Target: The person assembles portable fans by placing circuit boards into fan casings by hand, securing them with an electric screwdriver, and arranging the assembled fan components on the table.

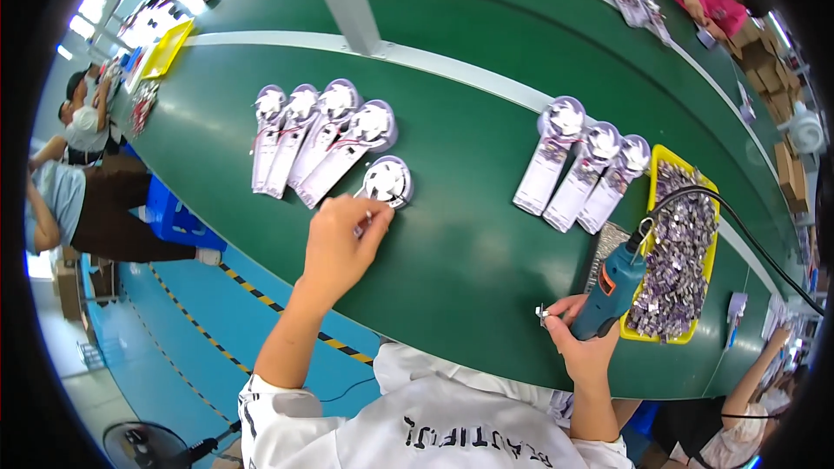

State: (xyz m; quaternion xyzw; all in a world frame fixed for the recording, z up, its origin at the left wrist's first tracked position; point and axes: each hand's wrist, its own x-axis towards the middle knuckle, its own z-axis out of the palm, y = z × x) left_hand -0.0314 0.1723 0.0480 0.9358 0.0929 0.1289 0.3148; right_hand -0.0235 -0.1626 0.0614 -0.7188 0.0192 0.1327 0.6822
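My left hand (339,243) is closed at the lower part of a small handheld fan unit (387,181), with a round lilac head and white blades. The hand covers most of this unit's handle. My right hand (591,352) is wrapped round a teal electric screwdriver (615,287), which leans with its cabled end up and away. Thumb and fingertips of that hand also pinch a small white and metal part (541,313), too small to make out. Several open fan units (334,135) lie fanned out beyond my left hand. Three more fan units (578,165) lie at right.
A yellow tray (653,333) full of small metallic parts stands right of the screwdriver, beside a grey textured block (605,252). A black cable (747,230) arches over the tray. A metal post (343,4) rises beyond. Other people work at the sides and across the green table (469,278).
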